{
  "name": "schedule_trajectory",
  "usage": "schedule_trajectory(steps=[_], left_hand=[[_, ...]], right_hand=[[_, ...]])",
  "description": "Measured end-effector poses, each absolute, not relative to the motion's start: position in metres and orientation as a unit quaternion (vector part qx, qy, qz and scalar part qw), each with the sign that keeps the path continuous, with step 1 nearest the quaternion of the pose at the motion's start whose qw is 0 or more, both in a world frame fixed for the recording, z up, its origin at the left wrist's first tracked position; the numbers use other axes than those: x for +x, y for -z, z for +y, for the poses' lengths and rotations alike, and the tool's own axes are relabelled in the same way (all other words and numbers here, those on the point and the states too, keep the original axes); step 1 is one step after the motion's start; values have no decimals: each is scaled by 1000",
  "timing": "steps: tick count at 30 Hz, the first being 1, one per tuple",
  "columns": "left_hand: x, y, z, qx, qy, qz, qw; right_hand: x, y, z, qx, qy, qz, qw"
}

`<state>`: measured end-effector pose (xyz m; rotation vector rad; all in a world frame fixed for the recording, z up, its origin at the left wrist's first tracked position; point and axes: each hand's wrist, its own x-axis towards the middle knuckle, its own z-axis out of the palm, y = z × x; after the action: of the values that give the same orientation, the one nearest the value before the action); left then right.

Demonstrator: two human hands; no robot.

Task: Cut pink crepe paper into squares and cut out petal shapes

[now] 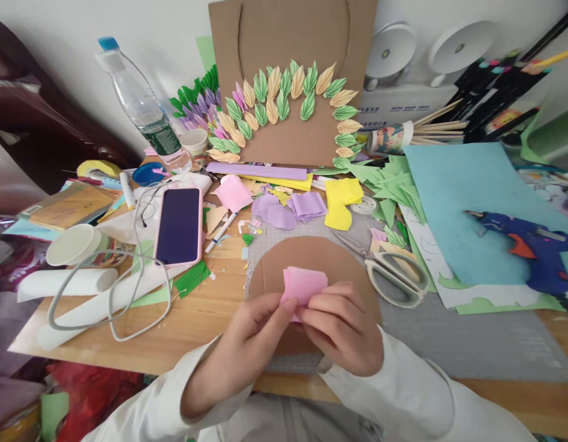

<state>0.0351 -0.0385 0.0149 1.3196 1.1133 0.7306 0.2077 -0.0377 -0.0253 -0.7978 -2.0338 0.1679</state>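
Observation:
A folded piece of pink crepe paper [305, 283] is pinched between both hands. My left hand [259, 325] grips its lower left corner between thumb and forefinger. On its right side, my right hand [341, 325] has its fingers curled round the edge. Beneath the hands lies a round brown cardboard disc [270, 264] on a grey cutting mat [449, 344]. Scissors [397, 279] with pale handles rest at the disc's right edge. Beyond the disc are purple paper pieces [307, 205], a yellow paper piece [341, 199] and another pink paper piece [234, 193].
Brown cardboard [288, 141] with green, peach and pink paper leaves leans on the wall. A blue glue gun [537, 245] lies on blue paper [449, 184] at right. To the left are a phone [178, 226], a looped white cable [111, 294], a cup [76, 245] and a bottle [150, 116].

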Motion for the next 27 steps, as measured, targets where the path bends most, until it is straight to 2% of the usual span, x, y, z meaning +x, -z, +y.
schedule_trajectory(steps=[4, 7, 11, 13, 15, 17, 22, 27], left_hand=[[27, -20, -28, 567, -275, 431, 646], [18, -26, -19, 555, -214, 380, 708], [13, -31, -7, 571, -136, 340, 735], [13, -31, 0, 584, -113, 323, 736], [14, -29, 6, 590, -101, 322, 734], [16, -24, 8, 600, -110, 338, 716], [26, -4, -2, 614, -300, 445, 578], [29, 4, -8, 581, -325, 485, 567]], right_hand=[[211, 19, -42, -381, -224, -726, 526], [215, 18, -39, -441, -400, -580, 555], [216, 18, -32, -389, -693, -422, 436], [213, 15, -32, -350, -769, -376, 381], [210, 13, -33, -344, -781, -365, 373], [209, 13, -34, -375, -740, -394, 396], [209, 23, -30, -480, -565, -514, 432], [207, 27, -31, -498, -539, -526, 430]])
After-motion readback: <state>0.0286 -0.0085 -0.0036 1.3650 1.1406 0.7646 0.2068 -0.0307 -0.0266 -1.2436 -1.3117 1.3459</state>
